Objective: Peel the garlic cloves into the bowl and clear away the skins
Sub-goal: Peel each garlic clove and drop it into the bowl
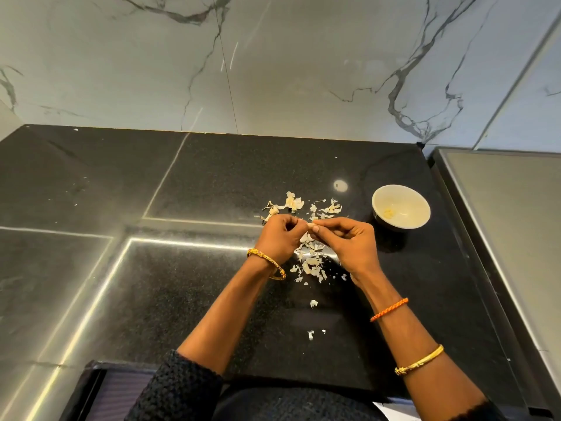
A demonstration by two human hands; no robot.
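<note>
My left hand [280, 237] and my right hand [349, 241] meet fingertip to fingertip above the black counter, pinching a small garlic clove [310, 225] that is mostly hidden by the fingers. A white bowl [417, 205] stands to the right of my hands with a little peeled garlic [388, 212] at its bottom. Papery garlic skins [309, 262] lie scattered under and between my hands. More skins and garlic remnants [293, 203] lie just beyond my hands, with a small unpeeled clove [273, 210] at their left.
The black speckled counter [182, 268] runs back to a marble wall [273, 71]. A grey raised surface [510, 223] borders the counter on the right. Stray skin bits [313, 303] lie nearer the front edge.
</note>
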